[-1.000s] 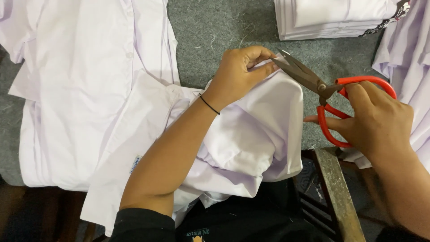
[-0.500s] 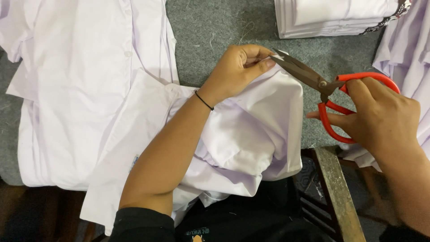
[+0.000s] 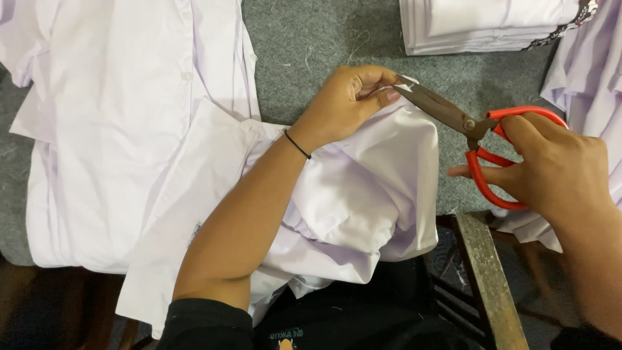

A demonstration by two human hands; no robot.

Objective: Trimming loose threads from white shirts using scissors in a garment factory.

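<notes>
At the far left we see a stack of white shirts (image 3: pixel 123 129) lying flat on the grey felt table (image 3: pixel 311 39), buttons facing up. Overlapping its near right edge is the white shirt (image 3: pixel 363 201) being worked on, bunched up and draped from the table toward the near edge. Our left hand (image 3: pixel 350 97) rests on the far corner of this shirt, fingers closed in a narrow pinch on a fold of cloth, with a thin black band (image 3: pixel 297 144) around the wrist. Immediately to the right, the dark blade tips of the scissors (image 3: pixel 453 116) meet the pinched fold just beside the left fingertips; the blades appear closed or nearly closed. Our right hand (image 3: pixel 551 168) grips the red handles, fingers through the loops. A wooden rail (image 3: pixel 489 279) runs below the scissors at the near right. At the far right sit a folded stack of white garments (image 3: pixel 486 26) and more white cloth (image 3: pixel 589 71).
</notes>
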